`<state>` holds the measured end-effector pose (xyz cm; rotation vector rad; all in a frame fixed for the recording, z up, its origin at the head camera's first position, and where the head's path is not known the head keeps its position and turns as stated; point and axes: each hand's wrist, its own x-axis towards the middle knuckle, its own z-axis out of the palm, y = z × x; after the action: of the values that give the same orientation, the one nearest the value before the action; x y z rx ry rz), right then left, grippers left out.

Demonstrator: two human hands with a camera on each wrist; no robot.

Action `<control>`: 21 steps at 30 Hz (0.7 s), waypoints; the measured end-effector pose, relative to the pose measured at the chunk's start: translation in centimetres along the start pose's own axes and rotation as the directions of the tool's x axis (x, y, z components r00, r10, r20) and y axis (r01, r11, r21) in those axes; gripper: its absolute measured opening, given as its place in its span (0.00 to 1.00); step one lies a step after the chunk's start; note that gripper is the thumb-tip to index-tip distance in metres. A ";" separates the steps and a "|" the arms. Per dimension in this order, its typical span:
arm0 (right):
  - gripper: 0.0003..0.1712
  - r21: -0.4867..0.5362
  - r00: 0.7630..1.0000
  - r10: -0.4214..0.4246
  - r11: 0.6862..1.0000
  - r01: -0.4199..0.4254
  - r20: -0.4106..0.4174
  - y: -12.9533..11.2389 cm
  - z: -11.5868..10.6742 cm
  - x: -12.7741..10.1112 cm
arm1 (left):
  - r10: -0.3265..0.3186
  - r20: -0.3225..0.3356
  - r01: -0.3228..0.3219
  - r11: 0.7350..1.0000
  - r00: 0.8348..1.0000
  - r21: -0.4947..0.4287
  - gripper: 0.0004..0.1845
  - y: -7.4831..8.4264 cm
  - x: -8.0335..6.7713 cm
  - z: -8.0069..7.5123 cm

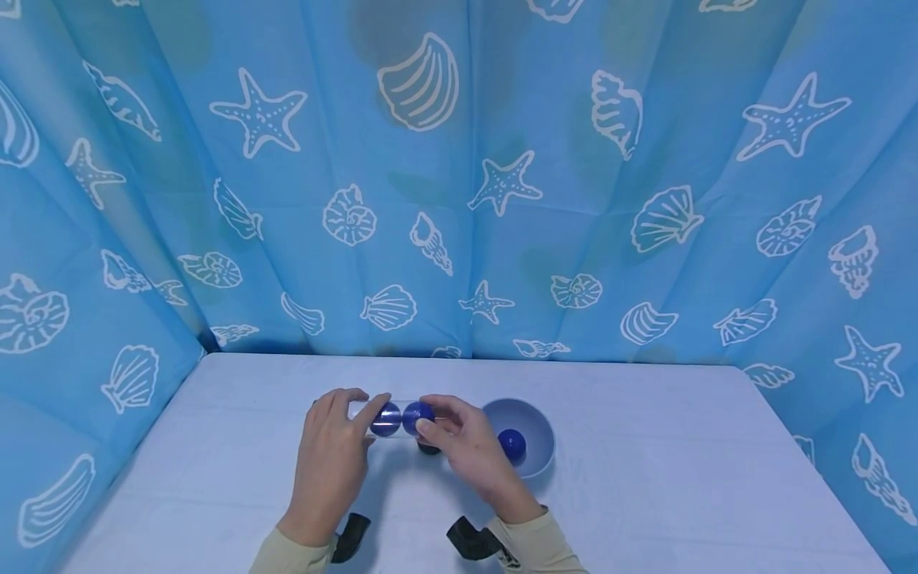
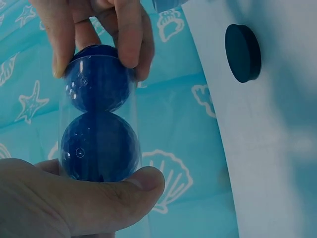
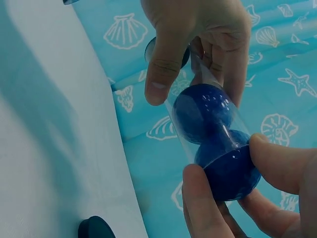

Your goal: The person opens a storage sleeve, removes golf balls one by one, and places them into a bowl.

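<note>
My left hand (image 1: 343, 446) grips a clear plastic tube (image 1: 390, 418) held sideways above the white table (image 1: 645, 478). One dark blue ball (image 1: 385, 419) sits inside the tube. My right hand (image 1: 459, 440) pinches a second blue ball (image 1: 417, 416) at the tube's open end, half inside. The left wrist view shows the inner ball (image 2: 99, 146) above my thumb and the pinched ball (image 2: 96, 79) under the right hand's fingertips (image 2: 130, 44). In the right wrist view the pinched ball (image 3: 230, 171) touches the inner ball (image 3: 202, 111).
A pale blue bowl (image 1: 539, 422) stands just right of my hands with one blue ball (image 1: 511, 443) in it. A black cap (image 1: 429, 449) lies on the table below the tube. Blue seashell-print curtains (image 1: 459, 199) close in the back and sides.
</note>
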<state>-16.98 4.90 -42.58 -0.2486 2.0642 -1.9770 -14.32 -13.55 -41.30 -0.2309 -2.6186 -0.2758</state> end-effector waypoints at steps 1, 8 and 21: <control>0.28 -0.006 1.000 -0.005 1.000 0.005 -0.008 0.0 0.1 0.0 | -0.005 -0.002 0.005 1.000 1.000 -0.003 0.32 0.0 0.0 0.0; 0.27 -0.042 0.999 -0.018 0.999 0.016 -0.050 -0.2 0.2 -0.1 | -0.017 0.003 0.018 1.000 1.000 -0.020 0.32 0.0 0.0 0.1; 0.28 -0.137 0.993 -0.035 0.990 0.019 -0.113 0.0 0.0 0.0 | -0.035 0.009 0.035 0.999 0.999 -0.031 0.32 0.1 0.0 0.4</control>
<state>-17.00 4.88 -42.57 -0.1949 2.2826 -1.9102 -14.46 -13.32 -41.62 -0.1971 -2.6301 -0.3290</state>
